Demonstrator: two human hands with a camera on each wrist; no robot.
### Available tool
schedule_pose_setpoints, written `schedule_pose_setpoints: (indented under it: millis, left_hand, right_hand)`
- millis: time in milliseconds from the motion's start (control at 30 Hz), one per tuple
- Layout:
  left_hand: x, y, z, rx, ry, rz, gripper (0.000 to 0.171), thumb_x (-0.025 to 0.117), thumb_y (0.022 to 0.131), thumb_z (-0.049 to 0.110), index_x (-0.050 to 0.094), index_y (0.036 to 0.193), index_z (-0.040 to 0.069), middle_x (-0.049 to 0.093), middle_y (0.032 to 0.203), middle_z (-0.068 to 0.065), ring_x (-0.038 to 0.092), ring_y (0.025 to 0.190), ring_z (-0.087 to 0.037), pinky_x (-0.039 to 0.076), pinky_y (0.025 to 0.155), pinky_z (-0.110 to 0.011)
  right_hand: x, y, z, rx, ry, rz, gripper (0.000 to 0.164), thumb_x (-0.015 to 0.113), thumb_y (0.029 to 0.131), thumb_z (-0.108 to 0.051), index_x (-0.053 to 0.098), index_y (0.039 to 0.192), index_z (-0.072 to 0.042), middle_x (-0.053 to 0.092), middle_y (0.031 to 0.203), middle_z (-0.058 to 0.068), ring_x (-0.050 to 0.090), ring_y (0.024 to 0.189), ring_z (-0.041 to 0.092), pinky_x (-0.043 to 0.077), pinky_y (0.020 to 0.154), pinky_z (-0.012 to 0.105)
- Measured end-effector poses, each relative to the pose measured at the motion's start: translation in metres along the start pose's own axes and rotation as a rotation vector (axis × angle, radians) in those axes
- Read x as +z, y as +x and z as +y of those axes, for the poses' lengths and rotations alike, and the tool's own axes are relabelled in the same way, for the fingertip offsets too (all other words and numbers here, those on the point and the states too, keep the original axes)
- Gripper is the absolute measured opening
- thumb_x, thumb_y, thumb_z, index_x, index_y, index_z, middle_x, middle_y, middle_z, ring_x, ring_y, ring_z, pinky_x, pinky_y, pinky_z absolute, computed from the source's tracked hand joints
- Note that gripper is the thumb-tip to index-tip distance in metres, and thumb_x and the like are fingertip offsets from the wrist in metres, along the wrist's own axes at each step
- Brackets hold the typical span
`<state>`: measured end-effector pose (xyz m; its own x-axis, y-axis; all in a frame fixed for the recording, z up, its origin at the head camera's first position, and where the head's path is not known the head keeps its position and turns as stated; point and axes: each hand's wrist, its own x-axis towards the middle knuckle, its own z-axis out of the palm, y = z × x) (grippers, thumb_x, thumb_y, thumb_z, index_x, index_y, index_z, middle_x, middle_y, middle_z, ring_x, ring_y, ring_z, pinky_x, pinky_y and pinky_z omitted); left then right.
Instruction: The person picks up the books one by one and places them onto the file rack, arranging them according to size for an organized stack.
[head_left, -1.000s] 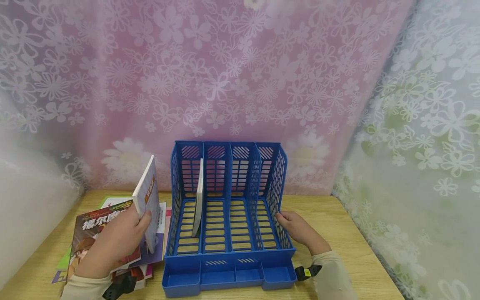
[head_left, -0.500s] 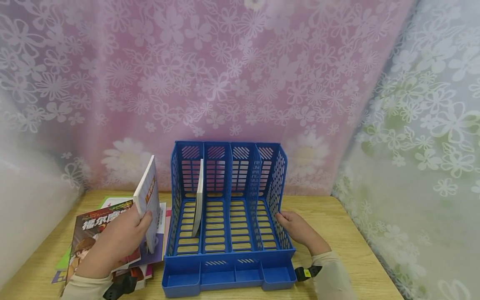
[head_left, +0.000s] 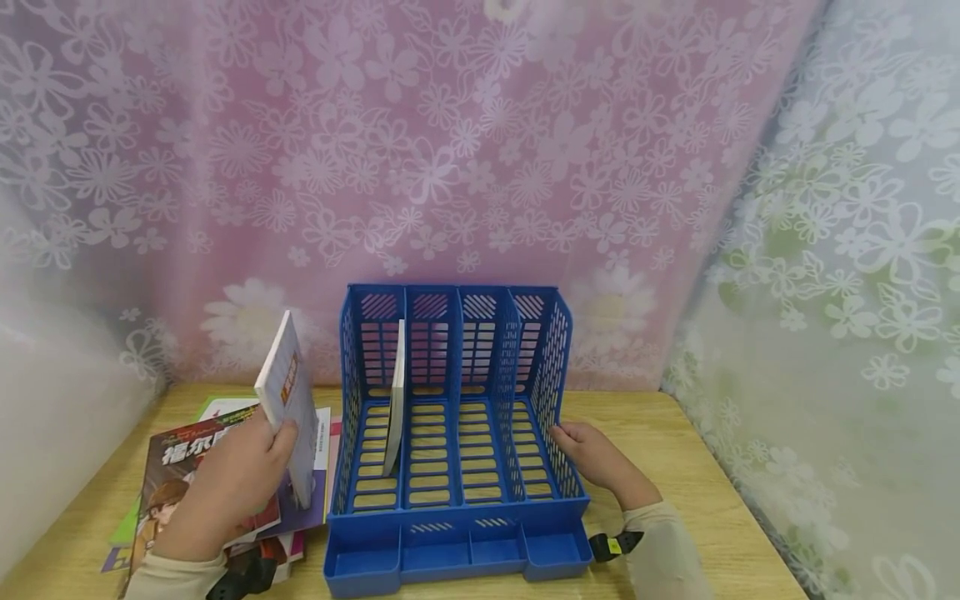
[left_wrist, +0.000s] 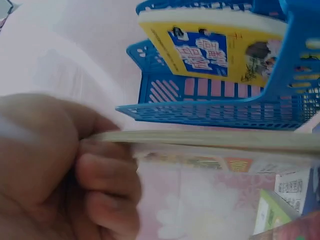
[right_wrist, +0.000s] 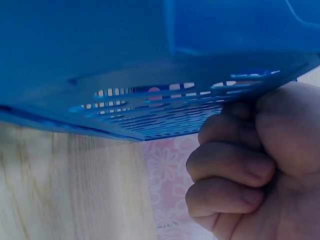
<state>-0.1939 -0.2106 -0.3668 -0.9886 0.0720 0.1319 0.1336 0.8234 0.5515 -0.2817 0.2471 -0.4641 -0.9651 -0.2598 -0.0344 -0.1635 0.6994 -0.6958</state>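
My left hand point(head_left: 232, 475) pinches a thin white-edged book point(head_left: 288, 400) by its near edge, thumb on the right face. The book stands on edge over a pile of books at the left. In the left wrist view the curled fingers point(left_wrist: 107, 172) show beneath the same book point(left_wrist: 215, 139). A blue plastic file rack point(head_left: 457, 510) with several upright slots sits in the middle. My right hand point(head_left: 596, 458) grips its right side wall. A yellow-covered book point(left_wrist: 220, 52) leans in the leftmost slot, against the divider.
Under the left forearm lie several books, on top a brown comic-style cover point(head_left: 161, 479). Small open trays point(head_left: 495, 552) line the rack's front. The wooden table point(head_left: 675, 467) ends at a pink floral curtain point(head_left: 465, 167), with pale sheeting at both sides.
My left hand has shifted the book slightly left, away from the rack. The right hand keeps its grip on the rack's side wall.
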Motion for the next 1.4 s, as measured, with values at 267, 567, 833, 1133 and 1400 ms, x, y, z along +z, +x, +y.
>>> schedule_pose_setpoints:
  millis: [267,567,833,1133,1400]
  left_hand:
    - [-0.009,-0.007,0.015,-0.004,-0.099,0.482,0.049,0.031,0.104,0.029,0.049,0.131,-0.008,0.059,0.116,-0.028,0.06,0.081,-0.036,0.043,0.059,-0.048]
    - [-0.004,-0.012,0.033,0.385,-0.451,0.863,0.047,0.047,0.097,0.001,0.036,0.142,0.006,0.062,0.106,-0.01,0.056,0.065,-0.003,0.044,0.06,-0.014]
    - [0.014,-0.009,0.04,0.513,-0.466,0.733,0.047,0.054,0.092,-0.006,0.043,0.137,0.001,0.065,0.108,-0.012,0.062,0.065,-0.002,0.047,0.058,-0.015]
    - [0.035,0.004,0.033,0.288,-0.325,0.518,0.038,0.051,0.101,0.022,0.048,0.137,0.015,0.064,0.112,-0.003,0.062,0.064,-0.007,0.05,0.061,-0.027]
    - [0.042,0.012,0.029,0.163,-0.211,0.383,0.041,0.044,0.101,0.042,0.059,0.117,0.008,0.061,0.071,0.007,0.06,0.068,-0.014,0.043,0.062,-0.035]
  right_hand:
    - [0.0,-0.001,-0.001,0.001,0.038,0.002,0.045,0.038,0.106,-0.033,0.043,0.069,-0.008,0.032,0.059,-0.001,0.028,0.049,0.014,0.029,0.049,0.027]
    - [0.0,0.0,0.0,-0.002,0.041,0.001,0.045,0.038,0.105,-0.033,0.043,0.068,-0.008,0.033,0.058,0.0,0.028,0.049,0.014,0.029,0.049,0.027]
    - [0.003,0.001,0.003,-0.017,0.04,-0.005,0.046,0.038,0.105,-0.038,0.041,0.068,-0.01,0.03,0.059,-0.002,0.026,0.05,0.012,0.029,0.05,0.027]
    - [0.004,0.001,0.004,-0.013,0.056,0.0,0.048,0.038,0.104,-0.041,0.042,0.069,-0.009,0.031,0.059,-0.001,0.026,0.05,0.013,0.029,0.05,0.027]
    - [0.004,0.0,0.003,-0.012,0.07,0.004,0.047,0.039,0.104,-0.039,0.042,0.07,-0.008,0.031,0.059,-0.001,0.026,0.05,0.014,0.029,0.049,0.027]
